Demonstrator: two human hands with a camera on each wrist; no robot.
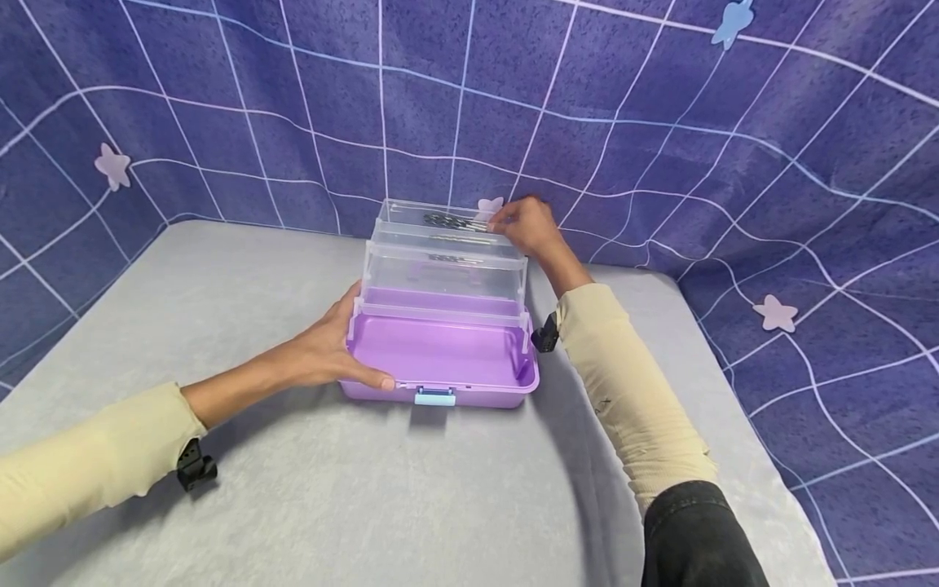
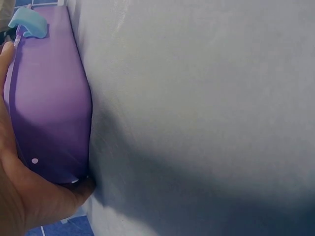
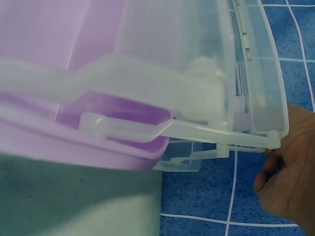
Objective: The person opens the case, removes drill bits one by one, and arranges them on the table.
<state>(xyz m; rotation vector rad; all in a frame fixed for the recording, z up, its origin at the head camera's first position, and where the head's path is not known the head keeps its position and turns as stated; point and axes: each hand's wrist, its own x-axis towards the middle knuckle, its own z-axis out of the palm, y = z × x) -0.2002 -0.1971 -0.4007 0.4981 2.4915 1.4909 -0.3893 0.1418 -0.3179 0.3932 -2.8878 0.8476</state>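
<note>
A purple toolbox [image 1: 440,397] stands with its clear tiered trays [image 1: 411,273] fanned up and back over the bare purple base. My left hand [image 1: 330,346] grips the front left corner, thumb along the front rim and fingers round the side; in the left wrist view the toolbox [image 2: 51,93] lies within its grasp. At the back right of the top tray, my right hand [image 1: 526,227] pinches the plain ends of several dark drill bits [image 1: 451,221]. In the right wrist view, the trays [image 3: 268,103] hide the fingertips of the right hand [image 3: 290,182].
Thin bits [image 1: 462,239] lie in a tray below the top one, and more bits [image 1: 449,258] show lower down. A light blue latch [image 1: 435,398] hangs at the toolbox front. Grey cloth [image 1: 352,505] covers the table; a blue gridded curtain [image 1: 323,106] rises close behind.
</note>
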